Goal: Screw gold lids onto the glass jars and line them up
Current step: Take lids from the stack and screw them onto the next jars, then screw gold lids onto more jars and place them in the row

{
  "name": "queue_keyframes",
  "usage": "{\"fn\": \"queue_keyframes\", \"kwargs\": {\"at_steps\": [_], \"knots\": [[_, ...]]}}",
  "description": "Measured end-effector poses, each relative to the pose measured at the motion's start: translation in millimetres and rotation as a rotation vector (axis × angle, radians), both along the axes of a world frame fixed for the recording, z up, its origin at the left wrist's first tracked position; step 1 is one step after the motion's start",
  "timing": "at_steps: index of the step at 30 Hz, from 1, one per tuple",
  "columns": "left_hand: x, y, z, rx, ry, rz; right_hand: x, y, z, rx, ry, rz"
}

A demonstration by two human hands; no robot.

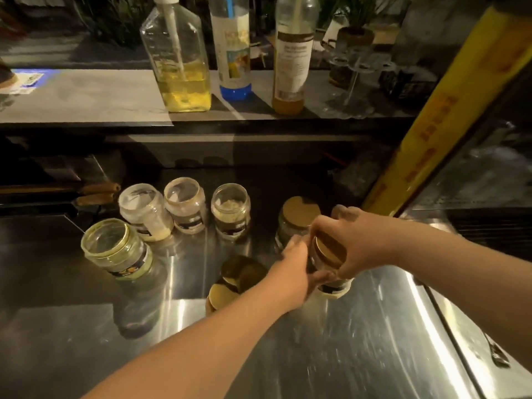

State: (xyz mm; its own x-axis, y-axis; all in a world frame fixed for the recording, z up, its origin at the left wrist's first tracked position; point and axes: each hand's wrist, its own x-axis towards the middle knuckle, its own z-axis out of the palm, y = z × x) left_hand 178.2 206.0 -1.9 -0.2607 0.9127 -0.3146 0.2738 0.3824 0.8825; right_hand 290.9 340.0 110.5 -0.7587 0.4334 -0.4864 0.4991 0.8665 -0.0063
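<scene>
- Well to the left of the left hand (293,263), four open jars (185,205) are seen without lids. They are judged to be the work that remains.
- Just beside the left forearm, loose gold lids (224,295) are stacked on the steel counter (345,355), within easy reach for the next jar.
- The left hand is curled round the body of the glass jar (334,287), which stands on the counter between the two hands. For a clean turn, the jar should be held firmly and pressed down so that it does not spin with the lid.
- Just beyond the left hand's fingertips, a capped jar (299,214) is seen. The row is probably begun there, and it should not be knocked.
- The gold lid (331,250) is seated on the jar's mouth. Whether it sits level or its threads have caught cannot be told. It should be kept flat, and backed off if it binds.
- The right hand (357,243) is clamped over the lid from above, with fingers and thumb wrapped round its rim. The twist should be made from the wrist and stopped once it is snug.
</scene>
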Motion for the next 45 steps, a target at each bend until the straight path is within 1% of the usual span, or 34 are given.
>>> {"fn": "queue_keyframes", "kwargs": {"at_steps": [1, 2, 3, 4, 5, 7, 10, 12, 15, 21, 24, 27, 29, 32, 33, 36, 39, 42, 45], "knots": [[5, 3, -2, 0.031, 0.085, -0.007, 4, 3, -3, 0.017, 0.002, -0.008], [6, 11, -3, -0.014, 0.117, 0.028, 9, 6, -6, 0.032, 0.004, -0.021], [7, 17, -7, -0.017, 0.139, 0.008, 13, 9, -10, 0.04, 0.006, -0.04], [5, 16, -8, -0.015, 0.216, -0.084, 16, 12, -13, 0.044, 0.012, -0.061], [0, 16, -9, -0.067, 0.199, -0.055, 19, 17, -16, 0.047, 0.025, -0.073], [-15, 15, -12, -0.16, 0.368, -0.028, 21, 30, -24, 0.058, 0.047, -0.08], [-44, 0, -22, -0.314, 0.558, 0.038, 16, 46, -40, 0.103, -0.019, -0.097], [-57, -12, -33, -0.404, 0.613, 0.005, 11, 56, -48, 0.138, -0.068, -0.121], [-69, -27, -48, -0.481, 0.626, 0.013, 1, 68, -55, 0.136, -0.073, -0.156], [-76, -45, -57, -0.492, 0.606, 0.009, -18, 81, -64, 0.163, -0.077, -0.126], [-75, -53, -60, -0.49, 0.627, -0.001, -21, 85, -66, 0.216, -0.068, -0.089], [-77, -57, -64, -0.482, 0.636, -0.013, -23, 85, -67, 0.277, -0.107, -0.061], [-79, -58, -63, -0.467, 0.638, -0.019, -25, 83, -65, 0.257, -0.148, -0.08], [-88, -58, -61, -0.457, 0.638, 0.008, -37, 77, -46, 0.176, -0.193, -0.168], [-92, -58, -59, -0.451, 0.618, 0.035, -44, 75, -36, 0.157, -0.15, -0.182], [-109, -62, -54, -0.416, 0.527, 0.166, -76, 54, 1, 0.126, 0.132, -0.144], [-129, -71, -48, -0.36, 0.398, 0.322, -117, 20, 9, 0.062, 0.326, -0.069], [-145, -85, -43, -0.27, 0.282, 0.419, -158, -9, -15, -0.122, 0.368, -0.099], [-155, -105, -40, -0.191, 0.18, 0.503, -194, -24, -47, -0.203, 0.389, -0.253]]}}
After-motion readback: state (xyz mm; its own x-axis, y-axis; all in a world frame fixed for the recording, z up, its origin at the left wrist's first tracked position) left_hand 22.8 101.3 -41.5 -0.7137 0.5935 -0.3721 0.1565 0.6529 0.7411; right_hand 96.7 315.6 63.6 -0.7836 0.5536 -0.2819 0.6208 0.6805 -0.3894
